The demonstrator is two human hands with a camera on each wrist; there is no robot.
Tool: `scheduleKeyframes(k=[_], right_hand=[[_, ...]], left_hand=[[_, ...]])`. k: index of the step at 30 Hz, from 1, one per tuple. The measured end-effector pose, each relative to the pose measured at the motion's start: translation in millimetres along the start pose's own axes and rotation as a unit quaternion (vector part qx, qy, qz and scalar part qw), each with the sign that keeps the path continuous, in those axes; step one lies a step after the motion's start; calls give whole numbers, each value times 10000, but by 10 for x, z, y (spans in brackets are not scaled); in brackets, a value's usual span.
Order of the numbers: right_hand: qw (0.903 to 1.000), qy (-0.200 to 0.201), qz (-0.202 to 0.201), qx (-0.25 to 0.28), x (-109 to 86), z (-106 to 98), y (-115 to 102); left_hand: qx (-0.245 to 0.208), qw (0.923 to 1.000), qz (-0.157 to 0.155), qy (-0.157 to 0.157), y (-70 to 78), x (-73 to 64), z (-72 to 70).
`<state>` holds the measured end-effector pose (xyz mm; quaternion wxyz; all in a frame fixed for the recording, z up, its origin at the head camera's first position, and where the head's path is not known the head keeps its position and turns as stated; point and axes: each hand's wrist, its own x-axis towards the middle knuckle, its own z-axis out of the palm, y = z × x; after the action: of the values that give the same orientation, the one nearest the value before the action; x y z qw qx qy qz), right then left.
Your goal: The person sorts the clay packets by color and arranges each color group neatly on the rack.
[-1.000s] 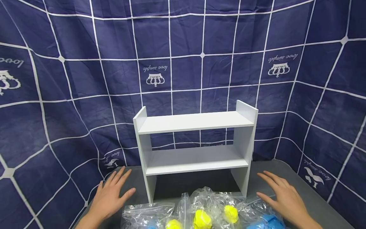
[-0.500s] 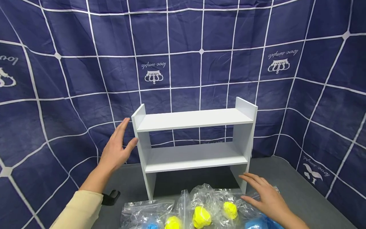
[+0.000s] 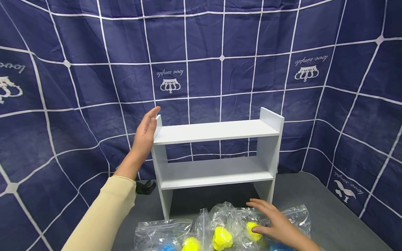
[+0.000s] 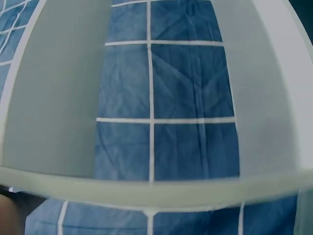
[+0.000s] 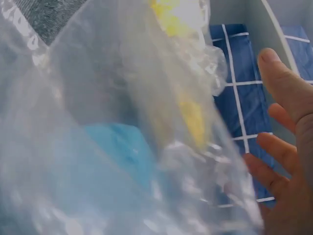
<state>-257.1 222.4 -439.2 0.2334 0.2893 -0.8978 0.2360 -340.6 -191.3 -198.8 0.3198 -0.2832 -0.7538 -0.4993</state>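
One white two-tier shelf (image 3: 216,132) stands just right of your left grip (image 3: 144,138), fingers extended, empty. Clear plastic bags (image 3: 224,213) of yellow lumps (image 3: 222,238) lie beside your right grip (image 3: 275,221), loosely spread, empty.

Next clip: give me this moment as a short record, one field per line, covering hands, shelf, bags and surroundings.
Left hand: at the upper left end of the shelf; grip unclear
Right hand: over the bags, fingers apart, no object visibly gripped
Shelf: white, upright, two boards
Bags: clear plastic, in front of the shelf
Contents: yellow lumps and blue material
Table: dark grey
Backdrop: blue cloth, white grid
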Motion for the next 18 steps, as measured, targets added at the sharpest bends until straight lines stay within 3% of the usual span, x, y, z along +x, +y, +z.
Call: scheduleKeyframes(k=[4, 10, 14, 18], right_hand=[[9989, -343, -26, 333, -12, 94, 36], [9875, -1171, 370, 992, -33, 129, 96], [9839, -1484, 393, 914, -56, 153, 132], [9832, -1598, 297, 832, -66, 185, 154]], left_hand=[[-410, 9981, 66, 455, -81, 10, 52], [-221, 9973, -136, 682, 96, -82, 62], [-44, 9962, -141, 863, 110, -118, 83], [-224, 9939, -28, 1080, 62, -125, 114]])
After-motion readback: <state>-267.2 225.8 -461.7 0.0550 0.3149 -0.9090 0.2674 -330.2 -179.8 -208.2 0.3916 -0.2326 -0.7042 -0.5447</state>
